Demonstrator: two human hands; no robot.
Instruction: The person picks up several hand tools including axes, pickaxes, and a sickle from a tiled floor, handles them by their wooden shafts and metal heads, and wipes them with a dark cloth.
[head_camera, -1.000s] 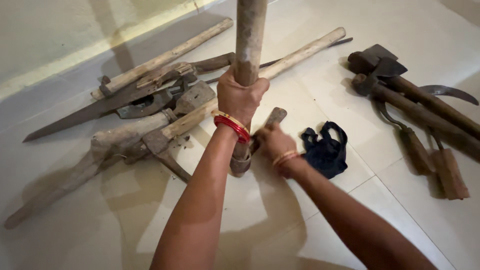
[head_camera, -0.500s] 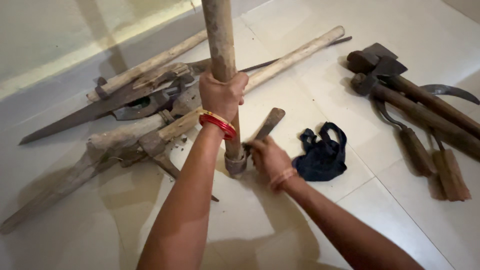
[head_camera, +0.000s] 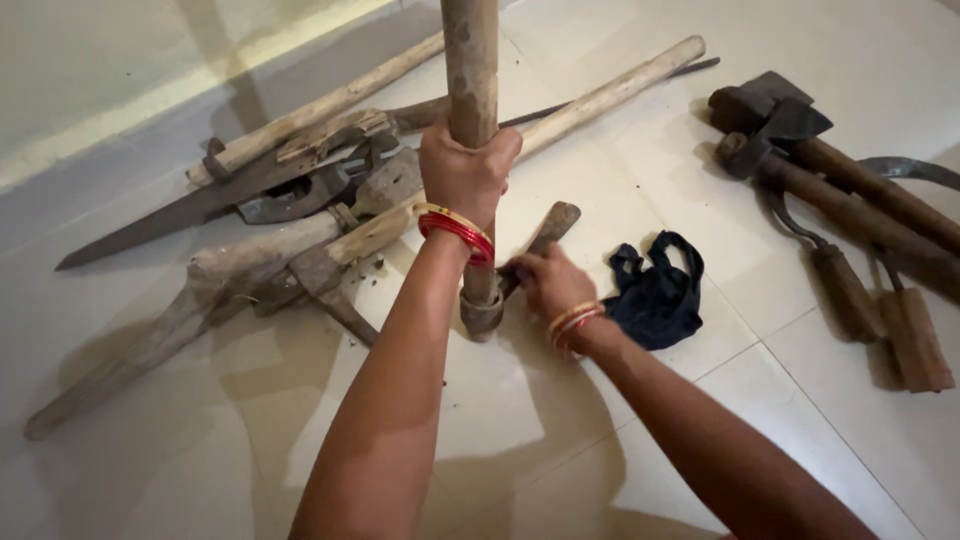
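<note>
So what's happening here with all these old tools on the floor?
A person holds a wooden pole upright with the left hand, its metal-ringed foot on the tiled floor. The right hand grips a small flat tool beside that foot. Long-handled tools, axes and a dark cloth lie around.

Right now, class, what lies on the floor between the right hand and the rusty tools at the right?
In the head view, a crumpled dark blue cloth lies between the right hand and the rusty tools; around it, bare tiled floor.
</note>
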